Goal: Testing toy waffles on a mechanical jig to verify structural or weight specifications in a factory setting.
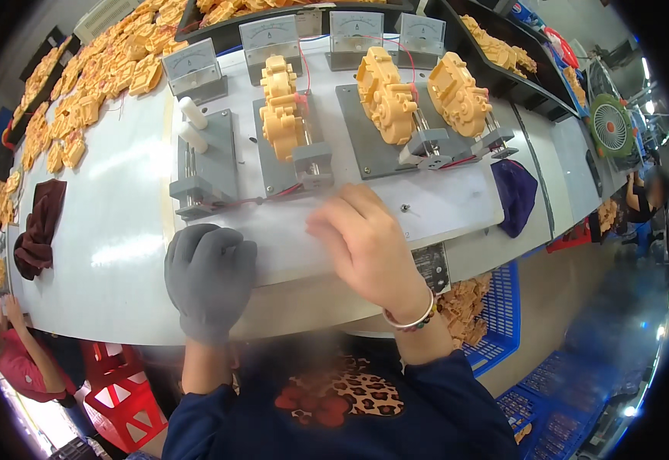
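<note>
My left hand (210, 276), in a grey glove, is closed with its fingers curled, just in front of a grey test fixture (219, 157). That fixture bears two white posts (192, 126) and no housing; whatever the hand may hold is hidden. My bare right hand (365, 245) is bent over the white board, its fingertips smeared by motion, near the clamp of the second fixture (313, 162). Yellow plastic gearbox housings sit upright on the other fixtures: one on the second (281, 107), one in the middle (386, 96) and one at the right (459, 96).
Several analog meters (269, 44) stand behind the fixtures. A heap of yellow parts (108, 77) covers the far left; a black bin (503, 73) holds more. Cloths lie left (41, 230) and right (516, 198). A blue basket (507, 307) is below. Another person (31, 360) works at left.
</note>
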Demonstrator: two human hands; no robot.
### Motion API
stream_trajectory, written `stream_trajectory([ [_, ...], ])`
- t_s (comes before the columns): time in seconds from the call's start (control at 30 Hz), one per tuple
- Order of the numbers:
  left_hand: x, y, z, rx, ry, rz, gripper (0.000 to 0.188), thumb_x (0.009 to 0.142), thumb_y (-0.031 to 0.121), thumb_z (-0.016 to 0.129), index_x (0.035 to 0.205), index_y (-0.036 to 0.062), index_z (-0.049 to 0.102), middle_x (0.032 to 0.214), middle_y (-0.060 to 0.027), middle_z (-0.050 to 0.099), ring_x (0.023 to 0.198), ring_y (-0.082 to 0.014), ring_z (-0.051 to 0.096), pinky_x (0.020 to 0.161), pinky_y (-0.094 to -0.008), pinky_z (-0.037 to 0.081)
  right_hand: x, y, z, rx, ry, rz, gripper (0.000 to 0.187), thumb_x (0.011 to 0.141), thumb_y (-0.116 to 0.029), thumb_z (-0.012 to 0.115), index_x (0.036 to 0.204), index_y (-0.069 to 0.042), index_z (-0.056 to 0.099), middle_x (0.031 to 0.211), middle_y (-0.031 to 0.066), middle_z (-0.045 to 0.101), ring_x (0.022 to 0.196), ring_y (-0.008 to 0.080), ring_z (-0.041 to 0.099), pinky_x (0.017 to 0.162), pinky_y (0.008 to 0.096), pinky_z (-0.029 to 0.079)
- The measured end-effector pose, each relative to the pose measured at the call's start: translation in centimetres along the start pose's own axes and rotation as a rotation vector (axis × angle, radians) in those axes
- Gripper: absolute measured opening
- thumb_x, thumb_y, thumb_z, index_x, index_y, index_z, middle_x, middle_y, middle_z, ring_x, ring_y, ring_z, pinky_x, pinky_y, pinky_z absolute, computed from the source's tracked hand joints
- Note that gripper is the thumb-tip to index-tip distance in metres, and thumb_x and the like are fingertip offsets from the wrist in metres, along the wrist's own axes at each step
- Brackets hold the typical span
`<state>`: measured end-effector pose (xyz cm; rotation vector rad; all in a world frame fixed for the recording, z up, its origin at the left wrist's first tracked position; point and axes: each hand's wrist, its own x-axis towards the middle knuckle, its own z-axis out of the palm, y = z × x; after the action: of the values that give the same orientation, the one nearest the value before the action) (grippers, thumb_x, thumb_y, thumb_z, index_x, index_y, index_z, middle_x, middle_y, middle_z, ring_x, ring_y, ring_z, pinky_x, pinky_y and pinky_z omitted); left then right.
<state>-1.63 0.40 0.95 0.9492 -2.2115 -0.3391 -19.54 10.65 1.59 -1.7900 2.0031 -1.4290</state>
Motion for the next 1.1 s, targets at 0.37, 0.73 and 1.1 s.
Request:
stream_trajectory([
  [0.37, -0.1, 0.0, 0.0, -0.018, -0.012, -0.026, 0.009, 0.069, 0.01, 0.071, 0.077, 0.0106, 0.066, 0.082, -0.0068, 0.062, 0.078, -0.0284, 0.06, 0.071, -0.0398, 0.049, -0.2, 0.2, 0.2, -0.043, -0.012, -0.063, 0.01, 0.08, -0.003, 0.068, 0.086, -0.002, 0.061, 0.082, 0.0134, 0.057, 0.08, 0.0338, 0.055, 0.071, 0.0414, 0.045],
  [0.73, 4.8, 1.4, -4.2, -0.086, 0.038, 0.594, 0.028, 0.06, 0.0, 0.073, 0.087, 0.008, 0.067, 0.089, -0.009, 0.063, 0.078, -0.0283, 0.06, 0.069, -0.0375, 0.048, 0.2, -0.5, 0.1, 0.206, 0.298, -0.052, 0.04, 0.074, -0.006, 0.074, 0.111, 0.0, 0.06, 0.097, 0.0112, 0.062, 0.086, 0.0243, 0.06, 0.075, 0.0339, 0.049],
  [1.1, 16.6, 4.6, -1.2, -0.149, -0.749, 0.239, 0.03, 0.094, 0.035, 0.058, 0.109, 0.0082, 0.056, 0.064, -0.0079, 0.059, 0.059, -0.0155, 0.056, 0.059, -0.0311, 0.044, 0.0, 0.5, -1.4, 0.383, 0.005, -0.14, 0.056, 0.065, -0.006, 0.069, 0.119, -0.001, 0.057, 0.106, 0.013, 0.061, 0.086, 0.0247, 0.062, 0.079, 0.0327, 0.051],
])
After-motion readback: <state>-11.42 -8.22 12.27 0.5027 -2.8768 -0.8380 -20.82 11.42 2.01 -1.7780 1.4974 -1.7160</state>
